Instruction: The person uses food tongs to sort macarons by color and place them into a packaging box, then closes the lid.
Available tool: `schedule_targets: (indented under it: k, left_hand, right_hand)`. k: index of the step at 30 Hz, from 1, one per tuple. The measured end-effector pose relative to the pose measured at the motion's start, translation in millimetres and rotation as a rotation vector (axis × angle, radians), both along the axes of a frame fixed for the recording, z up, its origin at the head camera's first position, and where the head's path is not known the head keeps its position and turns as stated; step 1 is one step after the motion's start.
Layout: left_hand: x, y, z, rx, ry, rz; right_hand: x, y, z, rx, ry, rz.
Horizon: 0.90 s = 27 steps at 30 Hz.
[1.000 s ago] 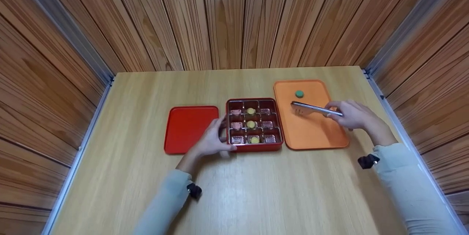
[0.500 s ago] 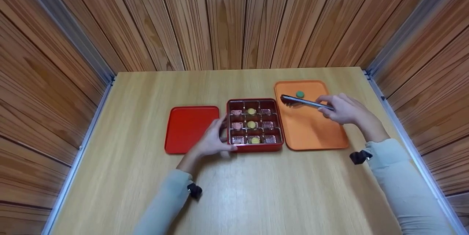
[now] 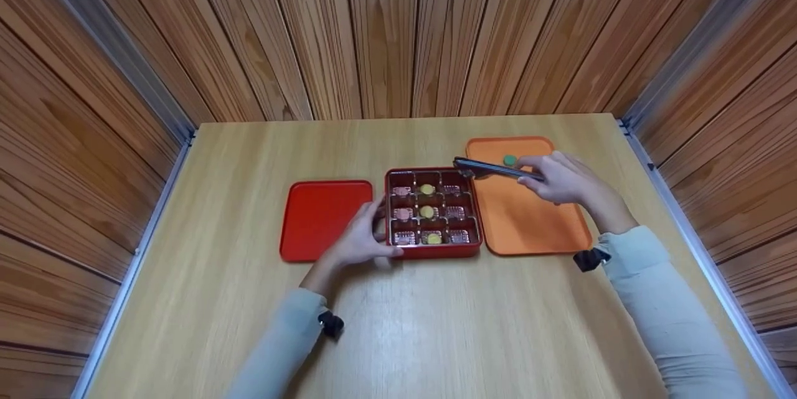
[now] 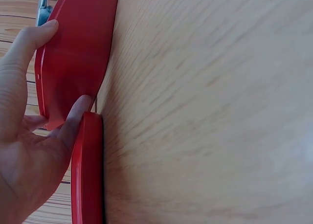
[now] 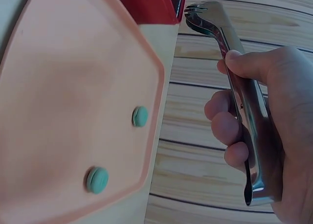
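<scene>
My left hand grips the near left corner of a red divided box, thumb on the front wall and fingers along the left side. Yellow macarons sit in the middle column and pink macarons in two left compartments. My right hand holds metal serving tongs, fingers wrapped round both arms. The tongs' tips are over the box's far right corner; I cannot tell whether anything is between them. Two green macarons lie on the orange tray; the hand hides one in the head view.
A red lid lies left of the box, right beside my left fingers. The orange tray stands close against the box's right side. Wooden plank walls enclose the table at the back and sides.
My right hand has carried the tongs leftward and away from me, from above the orange tray to the box's far right corner. The left hand and box have stayed put.
</scene>
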<state>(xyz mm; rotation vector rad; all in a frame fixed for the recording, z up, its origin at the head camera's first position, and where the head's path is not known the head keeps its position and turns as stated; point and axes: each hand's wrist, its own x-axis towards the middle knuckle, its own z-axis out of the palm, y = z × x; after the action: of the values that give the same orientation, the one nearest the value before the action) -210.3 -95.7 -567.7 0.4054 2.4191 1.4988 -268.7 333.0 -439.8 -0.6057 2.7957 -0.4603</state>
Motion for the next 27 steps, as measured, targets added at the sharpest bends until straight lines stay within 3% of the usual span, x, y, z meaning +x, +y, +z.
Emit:
schedule_targets:
  k: [9, 18, 27]
  left_hand:
    - [-0.7, 3.4, -1.2, 0.011, -0.016, -0.003]
    - [-0.3, 2.7, 0.4, -0.004, -0.002, 0.0]
    - [-1.5, 1.2, -1.2, 0.008, 0.008, 0.0]
  right_hand:
    - [-3.4, -20.4, -3.7, -0.016, 0.041, 0.071]
    - [-1.9, -28.2, -10.4, 0.016, 0.073, 0.079]
    - [-1.1, -27.3, -15.2, 0.011, 0.043, 0.06]
